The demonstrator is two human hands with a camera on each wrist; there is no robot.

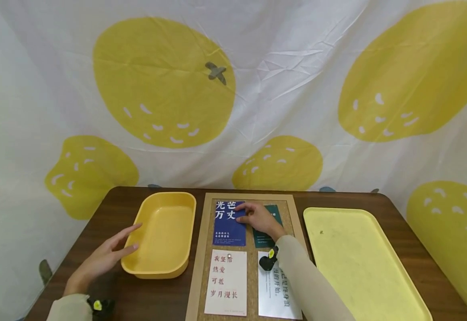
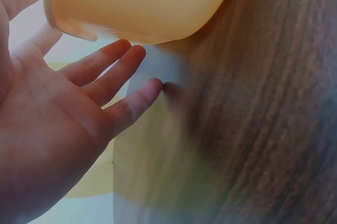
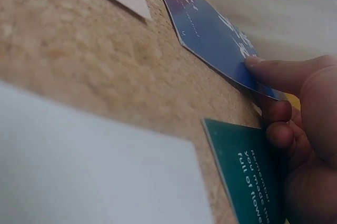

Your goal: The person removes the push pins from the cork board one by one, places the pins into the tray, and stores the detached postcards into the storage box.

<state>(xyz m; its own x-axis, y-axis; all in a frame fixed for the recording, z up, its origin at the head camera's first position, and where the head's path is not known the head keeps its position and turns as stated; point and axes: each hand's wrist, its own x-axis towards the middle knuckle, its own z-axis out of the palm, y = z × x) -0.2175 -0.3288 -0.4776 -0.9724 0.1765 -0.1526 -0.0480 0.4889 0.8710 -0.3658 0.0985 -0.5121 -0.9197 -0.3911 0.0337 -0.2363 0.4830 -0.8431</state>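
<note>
My right hand (image 1: 259, 218) pinches the right edge of a blue card (image 1: 229, 232) with white lettering, at the upper left of a framed cork board (image 1: 250, 267). The right wrist view shows the thumb on the card's face and a fingertip at its edge. A dark green card (image 3: 237, 161) lies just under the other fingers, partly hidden by the hand. Over at the left, my left hand (image 1: 106, 254) is at the rim of a yellow-orange plastic basin (image 1: 159, 240), fingers spread and fairly straight. Seen from the left wrist, its fingertips sit close beside the basin wall.
Below the blue card is a white card with red lettering (image 1: 226, 285). A silvery-white card (image 1: 271, 294) is partly covered by the right sleeve. To the right lies a pale yellow tray (image 1: 357, 258). The dark wooden table (image 1: 109, 214) ends at a lemon-print cloth (image 1: 185, 165).
</note>
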